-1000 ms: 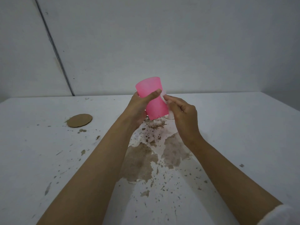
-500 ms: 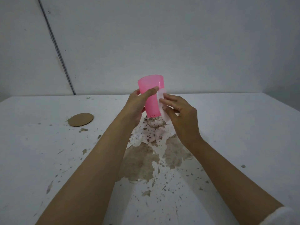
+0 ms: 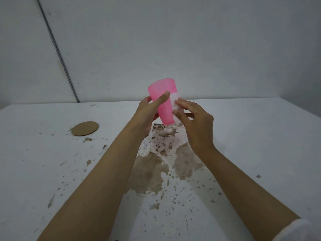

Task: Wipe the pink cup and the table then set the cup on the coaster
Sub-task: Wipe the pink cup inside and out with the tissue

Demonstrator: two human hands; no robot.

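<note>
Left hand (image 3: pixel 149 110) grips the translucent pink plastic cup (image 3: pixel 163 101), tilted above the stained white tabletop (image 3: pixel 243 136), steadying it so the right hand (image 3: pixel 196 126) can pinch a white tissue (image 3: pixel 174 100) against its three-o'clock side.

Left forearm (image 3: pixel 97 180): bare from the fingers (image 3: pixel 162 99) back to the frame edge. Right forearm (image 3: pixel 243 185): bare, then a white sleeve (image 3: pixel 301 229) well behind its fingers (image 3: pixel 181 101).

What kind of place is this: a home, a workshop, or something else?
Probably a bare work or test room: a plain white table with brown stains and flecks, blank grey walls, and a cardboard coaster.
</note>
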